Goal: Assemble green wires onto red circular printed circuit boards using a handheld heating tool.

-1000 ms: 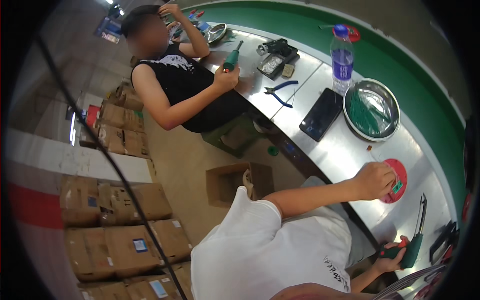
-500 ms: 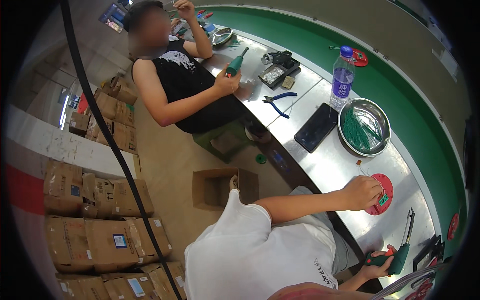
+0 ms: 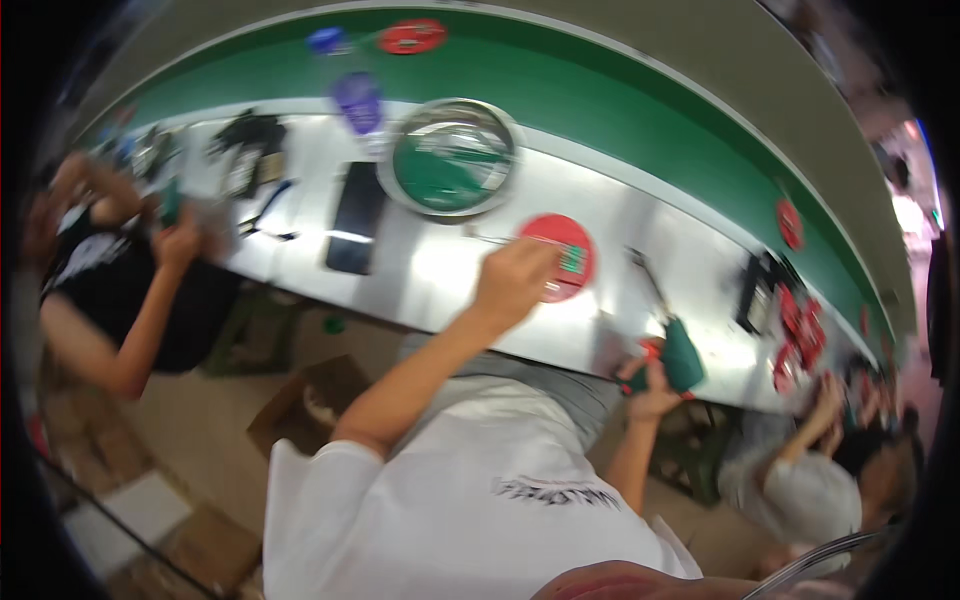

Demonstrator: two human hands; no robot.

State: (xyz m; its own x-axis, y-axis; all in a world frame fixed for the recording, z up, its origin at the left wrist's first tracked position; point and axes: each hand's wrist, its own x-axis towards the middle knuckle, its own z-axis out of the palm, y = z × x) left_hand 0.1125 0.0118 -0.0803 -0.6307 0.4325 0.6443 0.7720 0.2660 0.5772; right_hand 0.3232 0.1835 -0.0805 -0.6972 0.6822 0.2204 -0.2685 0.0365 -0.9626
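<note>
Nearest, your white shirt (image 3: pixel 480 470), below the bench edge. Your right hand (image 3: pixel 655 395): fingers wrapped around the handle of a green hand tool (image 3: pixel 682 357) with red parts, its slim nose aimed at the far side and well apart from the disc. Your left hand (image 3: pixel 518 278): fingers bunched together over the near-left part of a red disc (image 3: pixel 556 228); blur hides whether they clamp anything. The disc lies flat on the bench in front of you, a small green board (image 3: pixel 573 260) on it, a pale wire (image 3: pixel 492 238) running left from beside your fingers. Changed in the last second: your view, swung rightward, so the bench now runs across it and people at its right end have come in; both hands keep their places, which suggests the work at the disc is uninterrupted. Surface: metal bench (image 3: pixel 430 262); left of the disc, a black phone (image 3: pixel 354 215) and blue-handled pliers (image 3: pixel 268 207); beyond, a round metal bowl (image 3: pixel 516 150) of green wires (image 3: pixel 445 172) and a purple-labelled bottle (image 3: pixel 357 100); to the right, red pieces (image 3: pixel 800 335), too blurred to identify. Room: brown carton (image 3: pixel 290 410) on the floor; co-worker in black (image 3: pixel 130 280) at left, holding another green tool (image 3: pixel 170 203); farther back, a green strip (image 3: pixel 620 130) behind the bench, bearing a second red disc (image 3: pixel 412 37).
</note>
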